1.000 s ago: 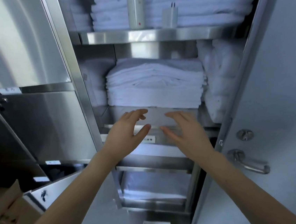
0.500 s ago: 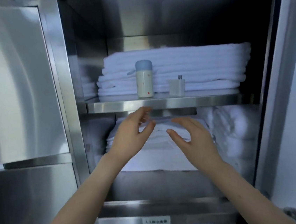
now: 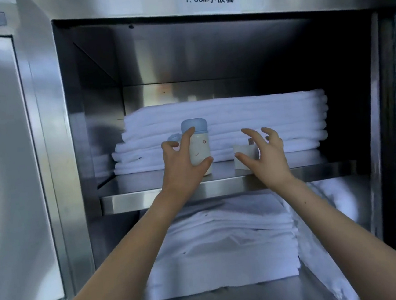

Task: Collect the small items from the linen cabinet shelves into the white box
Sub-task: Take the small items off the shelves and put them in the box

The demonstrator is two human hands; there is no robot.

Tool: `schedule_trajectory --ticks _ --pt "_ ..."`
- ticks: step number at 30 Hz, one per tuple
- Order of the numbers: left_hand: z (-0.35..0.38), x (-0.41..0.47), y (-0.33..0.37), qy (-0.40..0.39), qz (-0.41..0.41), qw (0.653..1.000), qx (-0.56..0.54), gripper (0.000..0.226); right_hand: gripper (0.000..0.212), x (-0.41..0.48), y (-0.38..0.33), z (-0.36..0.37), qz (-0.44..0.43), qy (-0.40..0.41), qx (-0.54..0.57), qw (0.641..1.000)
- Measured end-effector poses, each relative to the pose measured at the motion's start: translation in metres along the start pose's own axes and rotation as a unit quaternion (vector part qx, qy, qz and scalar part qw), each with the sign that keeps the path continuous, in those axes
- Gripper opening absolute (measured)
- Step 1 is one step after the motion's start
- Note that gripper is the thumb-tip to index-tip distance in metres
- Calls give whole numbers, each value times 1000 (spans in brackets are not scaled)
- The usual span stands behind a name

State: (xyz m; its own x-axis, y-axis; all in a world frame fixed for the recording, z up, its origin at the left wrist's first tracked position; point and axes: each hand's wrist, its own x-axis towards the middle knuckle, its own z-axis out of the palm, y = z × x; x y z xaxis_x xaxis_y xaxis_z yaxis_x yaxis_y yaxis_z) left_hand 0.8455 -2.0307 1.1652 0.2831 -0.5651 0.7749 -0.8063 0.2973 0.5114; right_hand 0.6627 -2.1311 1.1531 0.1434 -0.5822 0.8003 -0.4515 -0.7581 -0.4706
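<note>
Both hands up at the upper shelf (image 3: 220, 186) now, versus a second ago down at the lower shelf lip and half a second ago just under this one. Reach phase basically done, grasp not yet closed.

Left hand (image 3: 181, 166) spread open, cupped round the small white bottle with the pale blue cap (image 3: 197, 145): index finger up near the cap, thumb across the bottle's lower front. Looks like touching or nearly so; no firm wrap yet. Bottle upright at the shelf's front edge, just in front of the folded white linen stack (image 3: 226, 127).

Right hand (image 3: 266, 157) also open, fingers curled like a claw around the white plug-in charger (image 3: 244, 156), prongs up, just right of the bottle. Thumb at its left side, fingers behind and above; contact unclear.

Nothing lifted. Both items in the same spots on the shelf as in the prior frames.

White box not in view, so drop-off location can't be confirmed from here.

Judgement: double pick about to happen, one item per hand. Bottle tall and narrow, easy to tip if nudged before the grip closes. Charger small and light, pinch should do. More folded sheets (image 3: 226, 244) on the shelf below, no small items seen there.
</note>
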Motion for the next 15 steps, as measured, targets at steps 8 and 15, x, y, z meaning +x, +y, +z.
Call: schedule_trajectory --ticks 8,15 --pt "17 16 -17 -43 -29 999 7 89 58 19 18 9 23 -79 11 997" --pt "16 26 -15 -50 -13 998 -20 100 37 20 22 6 7 -76 39 996"
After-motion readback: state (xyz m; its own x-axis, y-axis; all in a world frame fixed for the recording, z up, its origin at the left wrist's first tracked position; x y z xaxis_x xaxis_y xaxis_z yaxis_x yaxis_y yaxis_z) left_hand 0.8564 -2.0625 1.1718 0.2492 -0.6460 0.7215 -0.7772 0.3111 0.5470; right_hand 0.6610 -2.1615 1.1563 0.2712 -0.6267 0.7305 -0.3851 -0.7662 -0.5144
